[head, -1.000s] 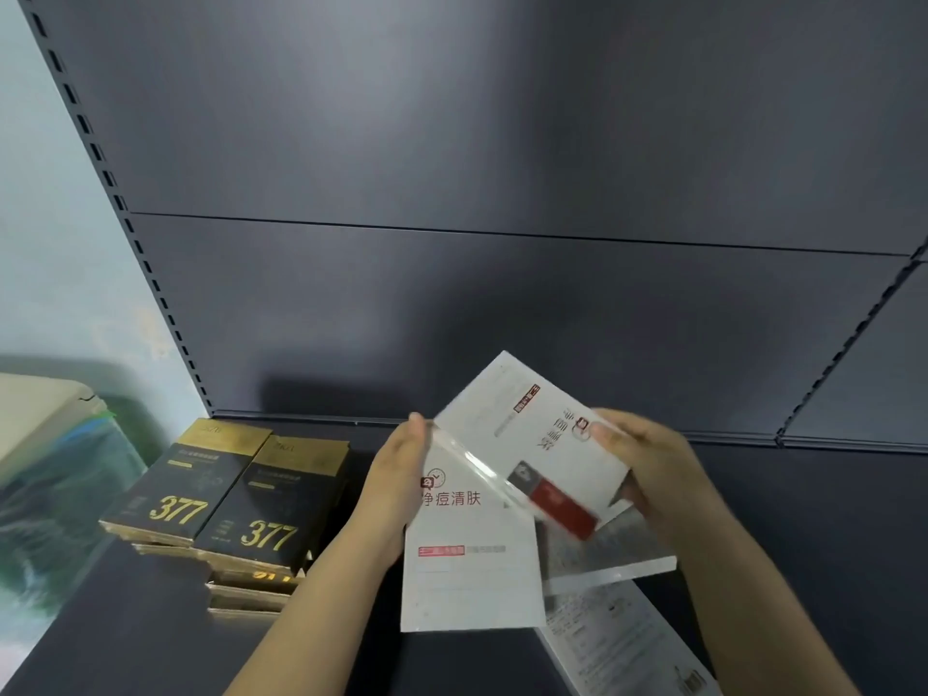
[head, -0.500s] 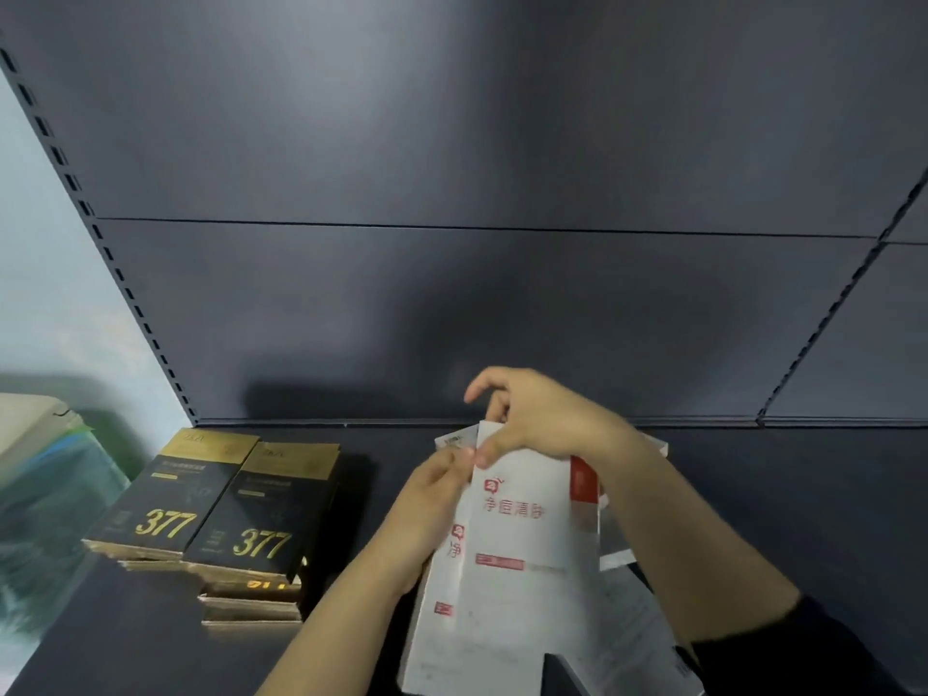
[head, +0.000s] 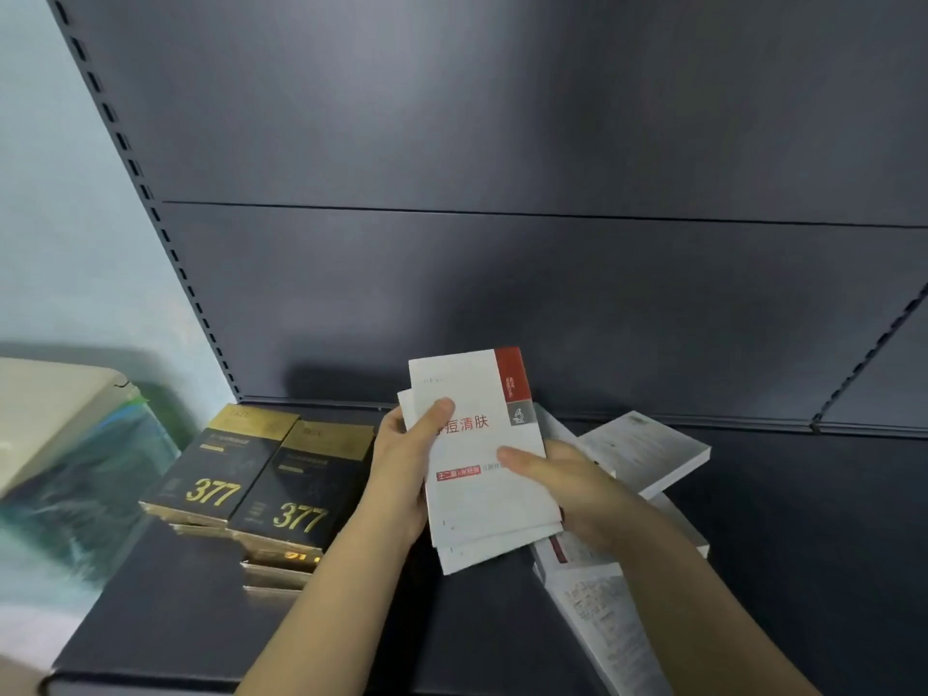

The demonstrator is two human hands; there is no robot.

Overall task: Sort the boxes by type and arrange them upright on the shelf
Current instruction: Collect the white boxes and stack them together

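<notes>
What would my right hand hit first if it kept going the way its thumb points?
The right hand already holds the white boxes, its thumb pointing left across the front. Further along that line, it would probably meet the left hand on the opposite edge, then the black boxes; depth is unclear.

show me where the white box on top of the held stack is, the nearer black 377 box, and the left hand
white box [head: 477, 444]: head view, middle of its front face.
black 377 box [head: 301, 487]: head view, its black front.
left hand [head: 401, 469]: head view, back of the hand.
</notes>
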